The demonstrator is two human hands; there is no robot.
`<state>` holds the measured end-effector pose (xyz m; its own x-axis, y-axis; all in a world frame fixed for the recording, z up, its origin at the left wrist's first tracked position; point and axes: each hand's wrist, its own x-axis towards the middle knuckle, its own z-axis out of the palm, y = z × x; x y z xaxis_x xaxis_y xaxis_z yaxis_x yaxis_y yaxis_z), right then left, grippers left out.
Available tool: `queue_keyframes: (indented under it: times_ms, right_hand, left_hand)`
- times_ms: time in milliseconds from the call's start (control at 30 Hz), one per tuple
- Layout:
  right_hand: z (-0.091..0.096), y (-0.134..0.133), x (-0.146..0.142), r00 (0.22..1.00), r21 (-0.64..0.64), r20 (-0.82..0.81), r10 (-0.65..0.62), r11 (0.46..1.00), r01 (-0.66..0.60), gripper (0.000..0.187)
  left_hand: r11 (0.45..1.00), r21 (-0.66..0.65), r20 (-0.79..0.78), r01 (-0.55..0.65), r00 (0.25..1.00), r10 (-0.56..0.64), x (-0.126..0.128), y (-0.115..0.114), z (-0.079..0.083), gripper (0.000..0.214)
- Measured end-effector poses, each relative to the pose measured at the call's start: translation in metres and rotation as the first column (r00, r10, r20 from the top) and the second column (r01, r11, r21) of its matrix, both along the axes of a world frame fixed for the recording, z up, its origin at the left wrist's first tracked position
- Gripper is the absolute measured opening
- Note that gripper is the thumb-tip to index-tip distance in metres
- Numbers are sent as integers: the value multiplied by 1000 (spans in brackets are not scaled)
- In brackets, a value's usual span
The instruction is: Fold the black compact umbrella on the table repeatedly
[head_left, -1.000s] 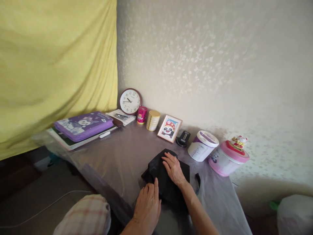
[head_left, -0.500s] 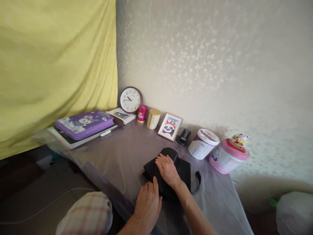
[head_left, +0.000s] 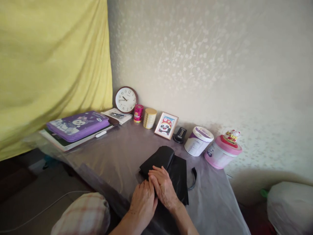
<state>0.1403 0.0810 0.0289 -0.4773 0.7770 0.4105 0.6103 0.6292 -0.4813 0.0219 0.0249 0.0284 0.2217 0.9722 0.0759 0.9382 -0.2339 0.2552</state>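
1. On my feed, the main change in the last half second is at the bottom centre of the frame: the left hand (head_left: 142, 204) and the right hand (head_left: 164, 189) have closed in on each other, and the right hand's fingers (head_left: 156, 174) now lie against the left hand.
2. Grip: both hands are palms down and flat, side by side and touching, and I can make out no pinch or clamp on the cloth.
3. Beneath them, a black folded cloth (head_left: 168, 163) lies at lower centre on the plastic-covered table (head_left: 110, 147), with a dark strap (head_left: 193, 179) looping out at its right edge. I can't tell what kind of item it is.
4. This puts both palms together on the near part of the cloth, with its upper fold showing just beyond the fingertips.
5. Along the wall behind, from left to right, I see a purple pencil case (head_left: 77, 126), a wall clock (head_left: 126, 99), a framed panda picture (head_left: 166, 125), a white tub (head_left: 198, 141) and a pink tub (head_left: 221, 155).
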Motion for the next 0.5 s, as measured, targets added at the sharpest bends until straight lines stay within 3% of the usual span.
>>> queue_keyframes:
  times_ms: [100, 167, 233, 400, 500]
  right_hand:
    - [-6, -11, -3, 999, 51, -8, -32, 998, 33, 28]
    - [-6, -18, -6, 999, 85, -8, -47, 995, 48, 28]
    - [-5, -22, -8, 999, 108, 9, -47, 993, 45, 29]
    - [-24, -20, -13, 995, 235, 99, -30, 972, 5, 39]
    - [-42, -19, -16, 981, 310, 163, -101, 949, 46, 46]
  left_hand:
    - [989, -95, 152, 112, 984, -97, -23, 7, 13, 44]
    - [985, -146, 246, 88, 968, -50, -37, 16, 23, 27]
    - [999, -28, 313, 33, 949, -22, -43, 25, 30, 30]
    - [973, 190, 365, 134, 910, -197, -22, 38, 26, 35]
    - [963, 154, 298, 221, 919, -258, -8, 41, 19, 37]
